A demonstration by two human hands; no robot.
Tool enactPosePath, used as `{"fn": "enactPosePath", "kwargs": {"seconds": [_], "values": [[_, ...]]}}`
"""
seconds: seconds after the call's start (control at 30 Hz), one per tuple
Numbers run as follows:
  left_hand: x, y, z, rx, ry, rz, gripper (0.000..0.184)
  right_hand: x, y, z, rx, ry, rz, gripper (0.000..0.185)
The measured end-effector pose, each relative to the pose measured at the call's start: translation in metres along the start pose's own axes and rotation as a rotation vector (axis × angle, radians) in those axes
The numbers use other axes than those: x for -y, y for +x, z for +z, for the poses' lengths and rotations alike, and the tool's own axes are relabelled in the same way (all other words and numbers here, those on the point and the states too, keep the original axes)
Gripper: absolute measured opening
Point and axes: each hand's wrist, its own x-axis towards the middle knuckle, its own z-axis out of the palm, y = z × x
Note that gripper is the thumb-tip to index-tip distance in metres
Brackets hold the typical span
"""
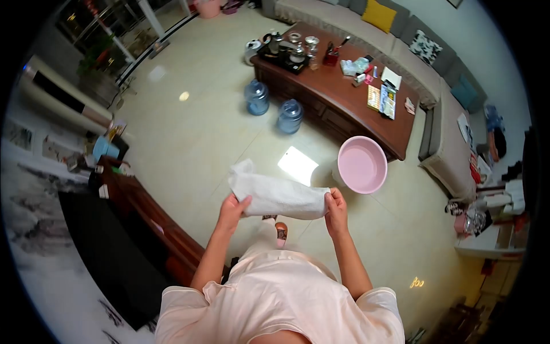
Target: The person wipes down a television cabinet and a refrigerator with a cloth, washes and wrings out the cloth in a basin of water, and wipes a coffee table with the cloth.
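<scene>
The step in hand looks like holding the white cloth [281,196] stretched in mid-air above the floor [229,137], the left hand's [232,210] grip on its lower left edge, the right hand's [337,211] pinching its right end. Moving it would call for even tension, clear of the pink basin [362,166] beside the surface's [338,89] near corner.

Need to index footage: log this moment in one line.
left hand: grips white cloth; right hand: grips same cloth; pink basin: near coffee table
</scene>
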Motion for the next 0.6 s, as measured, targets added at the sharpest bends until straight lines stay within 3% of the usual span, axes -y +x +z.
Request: {"fn": "enactPosePath", "kwargs": {"seconds": [0.2,0.33,0.47,0.5,0.6], "values": [[-0.001,0.069,0.013,0.134,0.083,-0.178,0.027,0.021,0.016,-0.014,-0.259,-0.055,-0.084,0.008],[0.005,0.108,0.039,0.335,0.138,-0.273,0.032,0.028,0.009,-0.028,-0.362,-0.053,-0.146,0.010],[0.012,0.133,0.084,0.422,0.094,-0.447,0.048,0.040,-0.017,-0.036,-0.557,-0.068,-0.186,0.013],[0.016,0.134,0.094,0.411,0.098,-0.489,0.053,0.040,-0.025,-0.043,-0.586,-0.066,-0.172,0.026],[0.021,0.130,0.136,0.363,0.382,-0.477,0.071,0.028,-0.057,-0.064,-0.774,-0.108,-0.194,0.032]]}}
